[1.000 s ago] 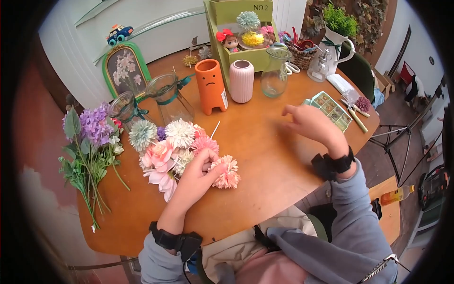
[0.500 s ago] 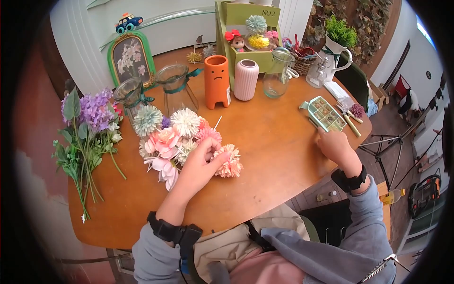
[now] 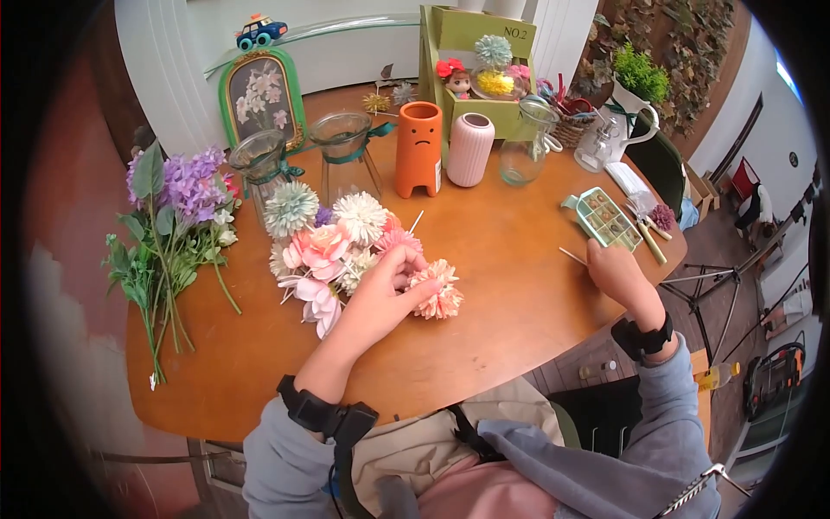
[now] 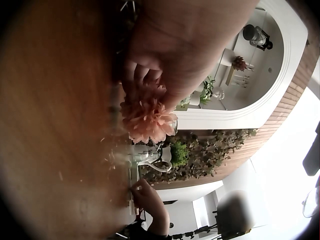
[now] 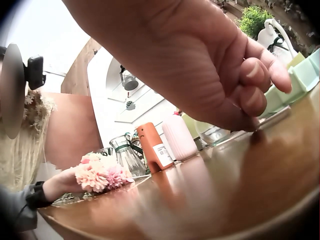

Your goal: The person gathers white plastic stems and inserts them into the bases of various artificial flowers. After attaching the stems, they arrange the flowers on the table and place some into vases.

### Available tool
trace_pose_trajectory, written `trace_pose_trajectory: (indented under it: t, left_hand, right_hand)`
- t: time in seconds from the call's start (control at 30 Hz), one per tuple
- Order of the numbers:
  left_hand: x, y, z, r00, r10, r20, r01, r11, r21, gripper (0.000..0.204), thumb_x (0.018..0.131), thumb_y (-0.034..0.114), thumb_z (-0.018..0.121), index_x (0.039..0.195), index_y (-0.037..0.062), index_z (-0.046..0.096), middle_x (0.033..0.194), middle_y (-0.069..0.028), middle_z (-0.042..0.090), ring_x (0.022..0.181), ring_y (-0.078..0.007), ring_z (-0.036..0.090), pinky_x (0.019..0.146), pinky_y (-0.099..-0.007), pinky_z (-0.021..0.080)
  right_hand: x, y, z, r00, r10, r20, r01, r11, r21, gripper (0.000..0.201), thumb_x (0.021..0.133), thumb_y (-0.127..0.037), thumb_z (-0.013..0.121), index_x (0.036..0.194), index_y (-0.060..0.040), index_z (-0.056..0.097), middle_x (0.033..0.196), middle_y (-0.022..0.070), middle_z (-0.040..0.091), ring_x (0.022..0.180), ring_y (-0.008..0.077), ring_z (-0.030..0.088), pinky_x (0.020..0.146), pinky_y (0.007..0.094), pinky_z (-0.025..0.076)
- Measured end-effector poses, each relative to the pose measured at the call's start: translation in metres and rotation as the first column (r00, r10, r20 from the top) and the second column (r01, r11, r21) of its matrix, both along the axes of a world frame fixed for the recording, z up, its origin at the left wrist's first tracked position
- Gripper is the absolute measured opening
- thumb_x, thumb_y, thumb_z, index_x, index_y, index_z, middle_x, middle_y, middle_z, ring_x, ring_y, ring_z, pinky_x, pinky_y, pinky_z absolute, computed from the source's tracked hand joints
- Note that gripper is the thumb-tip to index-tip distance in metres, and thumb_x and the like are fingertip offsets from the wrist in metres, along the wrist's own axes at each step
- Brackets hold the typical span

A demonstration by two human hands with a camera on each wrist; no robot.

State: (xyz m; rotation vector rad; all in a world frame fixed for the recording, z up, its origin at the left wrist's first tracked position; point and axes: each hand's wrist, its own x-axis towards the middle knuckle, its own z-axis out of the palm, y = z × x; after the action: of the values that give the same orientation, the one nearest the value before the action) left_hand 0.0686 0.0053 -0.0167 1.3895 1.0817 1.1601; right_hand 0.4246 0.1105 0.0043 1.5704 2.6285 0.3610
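Note:
My left hand [image 3: 380,298] pinches a peach artificial flower head [image 3: 439,291] between thumb and fingers. In the left wrist view the same peach bloom [image 4: 150,120] hangs below the curled fingers. Right beside that hand lies a bunch of artificial flowers [image 3: 322,251] in pink, white and pale blue. On the other side, my right hand [image 3: 624,275] is at the near edge of a pale green compartment box [image 3: 608,218]. Its fingers are curled, with thumb and fingertips at a thin pale stick [image 5: 274,119] low over the tabletop.
Glass vases [image 3: 341,164] with ribbons, an orange sad-faced vase [image 3: 418,151], a pink ribbed vase [image 3: 471,149] and a clear carafe [image 3: 524,160] line the back. Purple flowers [image 3: 190,186] lie at left. Pliers [image 3: 650,240] and a plum flower [image 3: 661,216] lie at far right.
My right hand has moved right from over the middle of the table to the front of the green box, and its fingers have come together. The left hand keeps the peach flower.

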Motion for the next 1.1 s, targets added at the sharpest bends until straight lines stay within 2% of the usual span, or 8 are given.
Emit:
trace_pose_trajectory:
  t: [0.2, 0.3, 0.33, 0.47, 0.6, 0.7, 0.8, 1.1]
  left_hand:
    - [0.0, 0.0, 0.001, 0.995, -0.017, 0.098, 0.014, 0.999, 0.032, 0.035, 0.083, -0.001, 0.061, 0.113, 0.004, 0.044, 0.106, -0.0051, 0.051, 0.095, -0.0118, 0.054, 0.083, -0.0241, 0.045]
    - [-0.002, 0.001, 0.001, 0.998, -0.012, 0.063, 0.009, 0.999, 0.049, 0.041, 0.082, -0.003, 0.06, 0.119, 0.0043, 0.044, 0.11, -0.0055, 0.049, 0.101, -0.0128, 0.053, 0.086, -0.0248, 0.044]
    - [-0.003, 0.002, 0.001, 0.999, -0.011, 0.047, 0.008, 0.999, 0.051, 0.042, 0.082, -0.003, 0.06, 0.12, 0.0043, 0.044, 0.111, -0.0055, 0.048, 0.102, -0.0131, 0.052, 0.087, -0.025, 0.044]
    - [-0.007, 0.002, -0.001, 0.999, -0.001, 0.034, 0.0, 0.999, 0.035, 0.039, 0.082, -0.003, 0.058, 0.118, 0.0028, 0.046, 0.111, -0.0066, 0.051, 0.103, -0.0137, 0.053, 0.087, -0.026, 0.044]
    - [-0.007, 0.002, -0.005, 0.999, 0.037, -0.03, -0.036, 0.999, 0.026, 0.035, 0.082, -0.001, 0.059, 0.115, 0.0013, 0.049, 0.108, -0.008, 0.055, 0.102, -0.0135, 0.053, 0.087, -0.0269, 0.045]
    - [-0.008, 0.003, -0.006, 0.992, 0.076, -0.099, -0.073, 0.997, 0.037, 0.032, 0.081, 0.002, 0.062, 0.111, 0.0012, 0.052, 0.105, -0.007, 0.058, 0.096, -0.0141, 0.056, 0.084, -0.0275, 0.046]
    - [-0.008, 0.004, -0.009, 0.978, 0.123, -0.166, -0.118, 0.992, 0.041, 0.031, 0.079, 0.006, 0.066, 0.107, 0.0012, 0.054, 0.104, -0.0067, 0.06, 0.092, -0.0139, 0.057, 0.082, -0.0274, 0.046]
    - [-0.006, 0.003, -0.003, 0.982, 0.094, -0.163, -0.099, 0.995, -0.022, 0.029, 0.082, 0.004, 0.064, 0.107, 0.0017, 0.052, 0.101, -0.0044, 0.058, 0.093, -0.0107, 0.056, 0.075, -0.0245, 0.047]
  right_hand:
    - [-0.053, -0.033, 0.05, 0.986, 0.123, -0.113, -0.163, 0.859, -0.485, 0.018, 0.079, -0.021, 0.052, 0.085, -0.004, 0.053, 0.066, 0.0179, 0.059, 0.066, 0.0382, 0.058, 0.062, 0.0464, 0.045]
    - [-0.079, -0.03, 0.064, 0.95, 0.236, -0.206, -0.311, 0.787, -0.533, 0.018, 0.08, -0.02, 0.049, 0.085, -0.0032, 0.052, 0.066, 0.0186, 0.058, 0.067, 0.0403, 0.056, 0.062, 0.0471, 0.044]
    - [-0.086, -0.025, 0.063, 0.918, 0.282, -0.278, -0.393, 0.737, -0.55, 0.017, 0.082, -0.019, 0.047, 0.083, -0.0025, 0.05, 0.062, 0.0152, 0.058, 0.061, 0.0337, 0.058, 0.058, 0.0427, 0.044]
    - [-0.124, -0.003, 0.061, 0.804, 0.172, -0.569, -0.594, 0.19, -0.782, 0.013, 0.086, -0.016, 0.042, 0.085, -0.0036, 0.043, 0.059, 0.0045, 0.056, 0.054, 0.0126, 0.056, 0.055, 0.028, 0.042]
    - [-0.152, 0.02, 0.027, 0.702, 0.017, -0.712, -0.7, -0.163, -0.695, 0.009, 0.089, -0.012, 0.039, 0.09, -0.0037, 0.042, 0.059, 0.0035, 0.056, 0.053, 0.0136, 0.056, 0.054, 0.0256, 0.045]
    - [-0.159, 0.025, 0.017, 0.739, -0.167, -0.652, -0.671, -0.258, -0.695, 0.011, 0.093, -0.014, 0.039, 0.091, -0.0038, 0.044, 0.055, 0.0005, 0.05, 0.049, 0.0109, 0.052, 0.05, 0.0244, 0.043]
    - [-0.156, 0.034, 0.005, 0.732, -0.174, -0.658, -0.677, -0.29, -0.676, 0.018, 0.097, -0.019, 0.04, 0.09, -0.0041, 0.047, 0.052, -0.0025, 0.044, 0.045, 0.0077, 0.045, 0.047, 0.023, 0.04]
    - [-0.151, 0.034, -0.004, 0.712, -0.203, -0.672, -0.699, -0.112, -0.706, 0.031, 0.095, -0.024, 0.044, 0.073, -0.0041, 0.05, 0.049, -0.0032, 0.043, 0.042, 0.0062, 0.043, 0.044, 0.0215, 0.039]
